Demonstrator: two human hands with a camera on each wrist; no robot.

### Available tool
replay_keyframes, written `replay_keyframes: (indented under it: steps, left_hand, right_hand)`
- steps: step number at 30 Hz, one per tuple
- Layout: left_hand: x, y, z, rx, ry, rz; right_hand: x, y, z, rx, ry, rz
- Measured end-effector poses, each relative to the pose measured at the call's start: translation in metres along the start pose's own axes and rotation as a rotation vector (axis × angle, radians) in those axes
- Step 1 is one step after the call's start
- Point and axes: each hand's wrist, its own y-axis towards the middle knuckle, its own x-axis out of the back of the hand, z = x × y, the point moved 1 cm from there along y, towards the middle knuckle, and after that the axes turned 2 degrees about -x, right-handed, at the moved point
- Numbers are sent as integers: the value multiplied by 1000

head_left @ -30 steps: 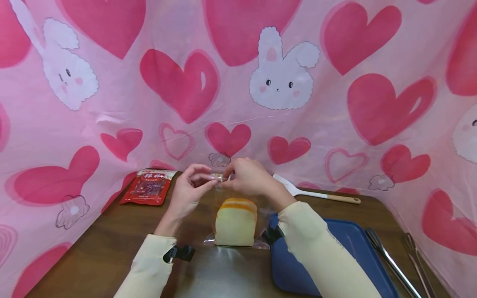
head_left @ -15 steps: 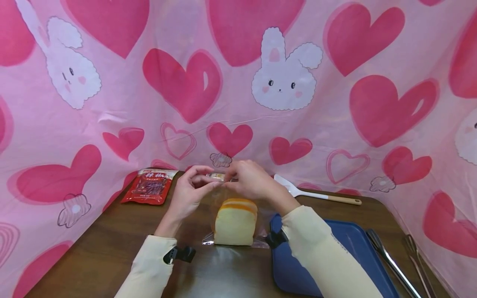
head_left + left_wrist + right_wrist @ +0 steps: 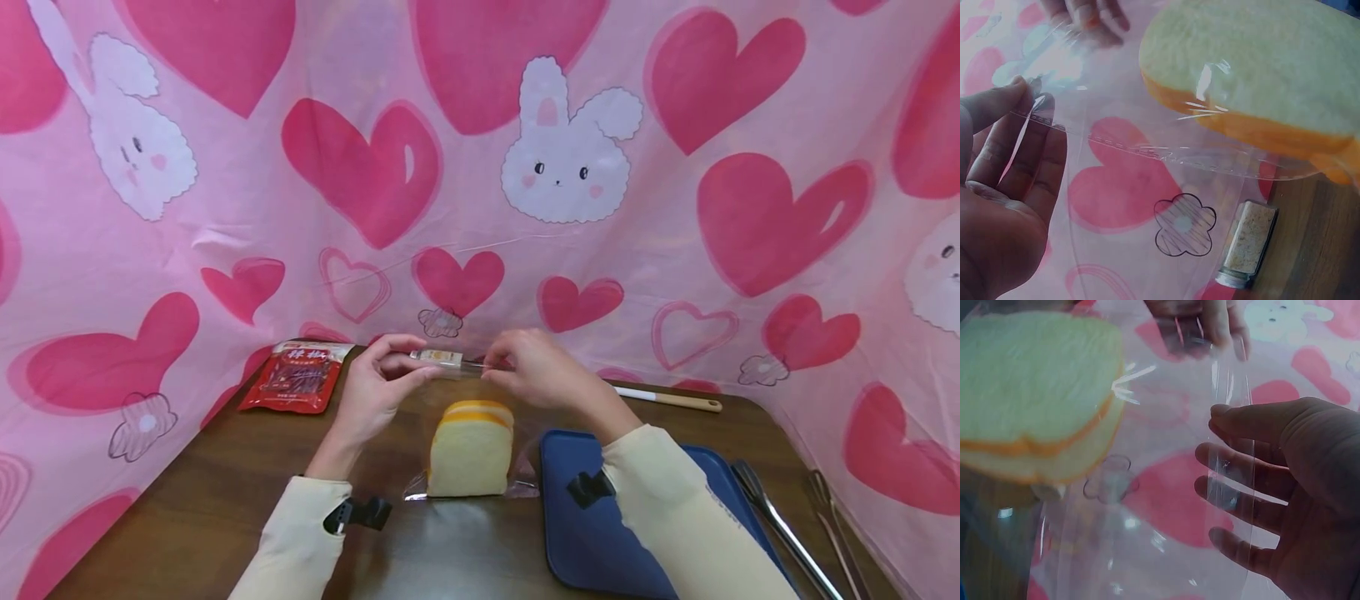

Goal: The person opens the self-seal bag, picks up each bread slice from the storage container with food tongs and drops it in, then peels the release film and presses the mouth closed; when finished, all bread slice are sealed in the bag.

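Note:
Slices of bread (image 3: 472, 454) stand inside a clear plastic bag (image 3: 417, 487) on the table. My left hand (image 3: 378, 390) pinches the bag's top edge at its left part between thumb and fingers, as the left wrist view also shows. Farther right, my right hand (image 3: 540, 371) holds the same edge; in the right wrist view the thumb and forefinger of the right hand (image 3: 1291, 469) come together on the clear film, the other fingers spread behind it. Through the gap between the hands shows a small glass jar (image 3: 441, 357) with pale contents, lying behind the bag.
A red packet (image 3: 296, 377) lies at the back left. On the right are a blue tray (image 3: 585, 533) under my right forearm, metal tongs (image 3: 787, 529), another metal utensil (image 3: 836, 525) and a spatula (image 3: 686, 401) partly hidden by the right hand. A pink curtain (image 3: 465, 208) stands behind.
My right hand has slid to the right along the bag's top edge, away from the left hand, uncovering more of the jar and hiding the spatula's head. The left hand stays nearly still.

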Motion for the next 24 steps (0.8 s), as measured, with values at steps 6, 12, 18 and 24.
replay_keyframes:
  steps: [6,12,18,24]
  left_hand:
    - [3,-1,1,-5,-15,-8]
    - [8,-2,2,20,-36,-12]
    - [12,-2,5,38,-33,-4]
    - [13,-1,4,31,-40,-2]
  right_hand:
    - [5,-15,-19,-5,7,5]
    - [10,-29,-37,-63,6,32]
    - [13,-44,-54,-98,23,47]
    - [16,-51,-62,-105,72,11]
